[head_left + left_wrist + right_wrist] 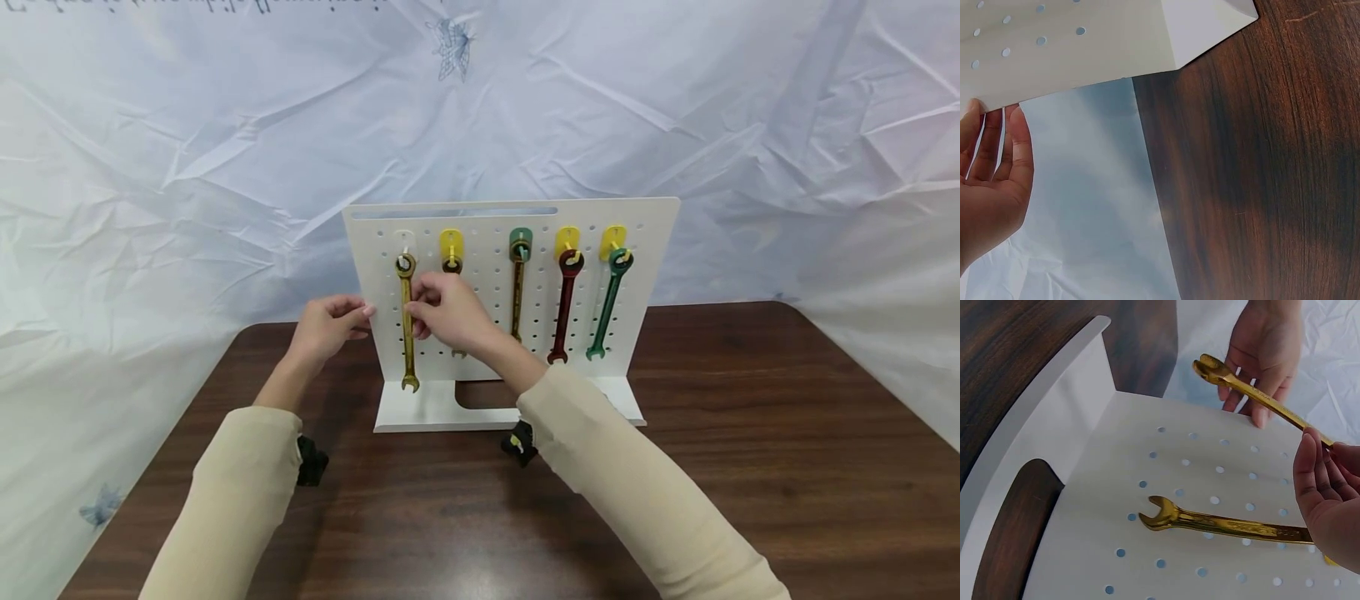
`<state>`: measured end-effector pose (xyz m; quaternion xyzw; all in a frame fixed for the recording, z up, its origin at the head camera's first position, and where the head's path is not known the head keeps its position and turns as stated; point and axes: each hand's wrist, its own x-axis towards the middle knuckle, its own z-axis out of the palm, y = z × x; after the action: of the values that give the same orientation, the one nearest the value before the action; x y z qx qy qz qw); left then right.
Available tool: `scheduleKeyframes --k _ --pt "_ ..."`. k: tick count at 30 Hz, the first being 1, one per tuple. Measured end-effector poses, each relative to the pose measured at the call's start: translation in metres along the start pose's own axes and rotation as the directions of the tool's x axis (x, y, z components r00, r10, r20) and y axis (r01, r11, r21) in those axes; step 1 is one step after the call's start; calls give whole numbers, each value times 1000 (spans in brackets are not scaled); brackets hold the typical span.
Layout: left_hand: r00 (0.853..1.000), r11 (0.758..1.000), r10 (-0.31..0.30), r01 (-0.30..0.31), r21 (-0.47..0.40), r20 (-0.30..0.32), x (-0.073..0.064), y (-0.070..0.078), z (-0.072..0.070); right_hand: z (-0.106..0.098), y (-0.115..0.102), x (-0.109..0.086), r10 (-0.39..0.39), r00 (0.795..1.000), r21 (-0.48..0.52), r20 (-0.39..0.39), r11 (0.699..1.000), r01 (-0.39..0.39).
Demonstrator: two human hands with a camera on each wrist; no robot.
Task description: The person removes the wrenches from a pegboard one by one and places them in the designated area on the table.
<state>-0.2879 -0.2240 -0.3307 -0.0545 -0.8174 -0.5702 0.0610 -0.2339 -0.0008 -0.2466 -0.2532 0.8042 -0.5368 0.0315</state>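
My right hand (453, 312) pinches the shaft of the leftmost gold wrench (408, 333) between thumb and fingers. That wrench's ring end is at the white hook (405, 244), and its open end points down, standing off the board in the right wrist view. My left hand (324, 327) grips the left edge of the white pegboard (480, 333), thumb on the front and fingers behind in the left wrist view. A second gold wrench (1235, 526) hangs beside the first, partly hidden by my right hand in the head view.
Farther right hang another gold wrench (517, 287), a red wrench (565, 304) and a green wrench (609, 304). The pegboard's base stands on a dark wooden table (750, 433). Behind it is a pale wrinkled cloth (300, 125).
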Motion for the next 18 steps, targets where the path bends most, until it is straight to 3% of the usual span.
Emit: scheduleKeyframes --k 2,4,5,10,18 --pt "1000 999 -10 11 37 -7 -9 14 2 -2 -2 -1 -3 1000 15 -4 1000 3" --pt "1000 996 -30 30 87 -8 -25 42 7 -4 -5 -1 -10 1000 30 -2 999 10" --pt "1000 996 -28 28 87 -10 -27 46 8 -4 -7 -2 -13 1000 37 0 999 13" --pt "999 995 -34 35 96 -14 -30 50 9 -8 -16 -6 -23 999 70 25 997 21" --pt "999 990 -50 52 133 -20 -29 48 6 -13 -21 -12 -28 997 33 69 999 26"
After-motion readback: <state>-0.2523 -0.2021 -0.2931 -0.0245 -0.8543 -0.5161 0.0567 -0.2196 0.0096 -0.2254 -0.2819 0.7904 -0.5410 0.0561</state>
